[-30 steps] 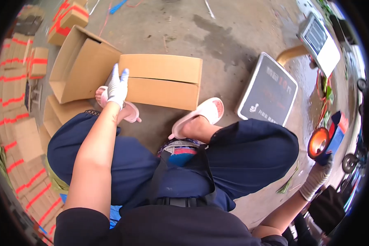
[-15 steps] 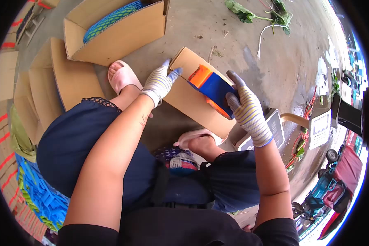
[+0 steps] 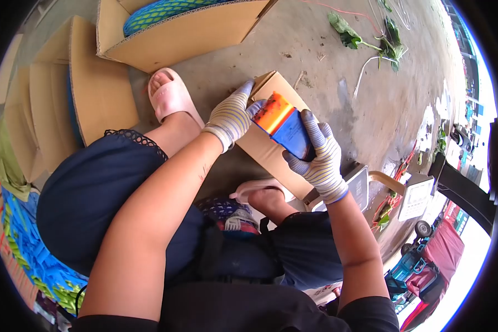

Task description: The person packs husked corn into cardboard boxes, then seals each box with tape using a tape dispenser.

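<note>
My right hand [image 3: 318, 160], in a striped knit glove with grey fingertips, grips a blue and orange packing tape dispenser [image 3: 293, 136]. The dispenser's orange end points up and left, over a closed cardboard box [image 3: 274, 163] on the floor between my feet. My left hand [image 3: 231, 119], gloved the same way, is at the box's far left end. Its thumb and forefinger are stretched out and apart, with the fingertips right at the box edge and the thumb close beside the dispenser's orange end. The left hand's other fingers are hidden.
An open carton [image 3: 182, 41] holding blue-green netted goods stands ahead on the left, with another open carton [image 3: 102, 83] nearer. A digital scale [image 3: 357, 188] is beside my right foot. Leaves [image 3: 346, 30] lie on the concrete floor, and a red-covered vehicle [image 3: 437, 249] stands far right.
My left hand has moved in to the box's end, nearer the dispenser. My right hand has tilted the dispenser and brought it slightly left. The camera view has shifted.
</note>
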Tool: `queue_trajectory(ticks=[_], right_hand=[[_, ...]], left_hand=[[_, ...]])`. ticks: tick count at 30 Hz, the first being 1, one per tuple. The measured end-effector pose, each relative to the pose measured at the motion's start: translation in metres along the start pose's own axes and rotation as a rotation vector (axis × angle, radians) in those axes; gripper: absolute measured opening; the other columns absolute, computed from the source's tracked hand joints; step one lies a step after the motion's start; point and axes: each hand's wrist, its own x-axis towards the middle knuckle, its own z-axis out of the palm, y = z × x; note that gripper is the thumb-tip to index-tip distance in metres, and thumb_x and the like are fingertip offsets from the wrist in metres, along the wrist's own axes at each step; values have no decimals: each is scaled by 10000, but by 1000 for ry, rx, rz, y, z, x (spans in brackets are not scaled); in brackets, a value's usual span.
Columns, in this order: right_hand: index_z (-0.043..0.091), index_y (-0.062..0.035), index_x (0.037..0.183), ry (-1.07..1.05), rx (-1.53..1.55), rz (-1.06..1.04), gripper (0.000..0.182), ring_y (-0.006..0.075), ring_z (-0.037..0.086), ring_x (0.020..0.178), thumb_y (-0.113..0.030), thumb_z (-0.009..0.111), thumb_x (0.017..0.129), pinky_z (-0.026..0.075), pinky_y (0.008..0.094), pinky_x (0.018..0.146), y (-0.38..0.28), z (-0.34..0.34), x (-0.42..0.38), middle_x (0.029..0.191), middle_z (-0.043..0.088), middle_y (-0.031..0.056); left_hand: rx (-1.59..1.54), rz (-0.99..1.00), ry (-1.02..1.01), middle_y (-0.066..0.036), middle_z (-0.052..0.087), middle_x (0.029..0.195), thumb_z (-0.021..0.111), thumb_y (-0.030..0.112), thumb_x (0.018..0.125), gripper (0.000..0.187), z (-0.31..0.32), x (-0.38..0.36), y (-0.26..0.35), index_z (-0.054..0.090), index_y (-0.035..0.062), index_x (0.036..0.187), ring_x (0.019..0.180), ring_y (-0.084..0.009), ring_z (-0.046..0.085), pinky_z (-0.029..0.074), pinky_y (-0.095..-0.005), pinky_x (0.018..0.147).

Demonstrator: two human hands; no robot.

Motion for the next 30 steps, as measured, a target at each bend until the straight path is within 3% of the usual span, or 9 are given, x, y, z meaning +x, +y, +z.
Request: queue_trajectory(ticks=[4, 7, 10, 15, 18, 19, 22, 26, 30], right_hand=[[493, -145, 1424, 75, -12, -55, 849, 228, 556, 710, -137, 839, 649, 477, 315, 644, 12, 1, -16, 839, 520, 85], [491, -146, 1425, 100, -16, -34, 842, 242, 563, 714, -140, 834, 656, 484, 319, 648, 11, 5, -23, 862, 535, 106], [475, -143, 1434, 121, -9, -27, 870, 270, 573, 732, -171, 845, 648, 490, 342, 665, 14, 5, -28, 870, 547, 127], [442, -130, 1447, 141, -30, -105, 888, 295, 577, 753, -188, 843, 657, 493, 361, 681, 20, 5, -34, 886, 561, 138], [428, -114, 1448, 166, -39, -130, 895, 302, 579, 747, -205, 840, 658, 496, 376, 671, 24, 6, -39, 893, 570, 145], [420, -106, 1449, 175, -44, -125, 903, 305, 580, 742, -213, 840, 657, 497, 383, 665, 26, 7, -40, 896, 574, 148], [408, -95, 1452, 200, -55, -128, 922, 311, 574, 726, -217, 842, 648, 497, 393, 654, 25, 8, -42, 892, 571, 149], [398, -95, 1457, 224, -56, -159, 929, 316, 569, 729, -209, 839, 648, 496, 394, 656, 30, 10, -50, 895, 571, 150], [391, -91, 1463, 241, -28, -138, 930, 321, 566, 745, -209, 833, 654, 496, 395, 665, 30, 11, -50, 898, 570, 150]], left_hand=[[539, 521, 389, -195, 658, 1103, 569, 258, 974, 331, -7, -40, 97, 622, -30, 1129, 951, -280, 644, 511, -377, 880], [-326, -201, -113, 38, 695, 944, 569, 362, 990, 297, -9, -55, 134, 688, 92, 1024, 905, -59, 627, 504, -252, 765], [-391, -422, -285, 51, 685, 949, 585, 363, 981, 266, -12, -66, 157, 682, 124, 1043, 880, -57, 624, 499, -236, 722], [-423, -198, -430, 31, 680, 1018, 536, 326, 1009, 246, -12, -61, 120, 661, 130, 1092, 869, -62, 620, 491, -243, 704], [-533, -355, -402, 25, 679, 1013, 508, 294, 1027, 242, -10, -62, 131, 659, 119, 1099, 890, -71, 628, 487, -218, 724], [-630, -277, -642, 16, 678, 1049, 484, 252, 1040, 237, -21, -55, 123, 656, 108, 1116, 932, -75, 630, 496, -216, 780], [-460, -252, -292, -5, 672, 1106, 485, 227, 1041, 242, 13, -81, 157, 646, 81, 1147, 979, -81, 627, 510, -242, 846], [-340, -83, -372, -42, 652, 1181, 483, 186, 1038, 255, 16, -72, 130, 614, 42, 1203, 1077, -115, 618, 504, -257, 932], [-1002, -409, -508, -3, 707, 879, 588, 378, 976, 319, -1, -69, 143, 701, 92, 1063, 701, -54, 566, 403, -217, 573]])
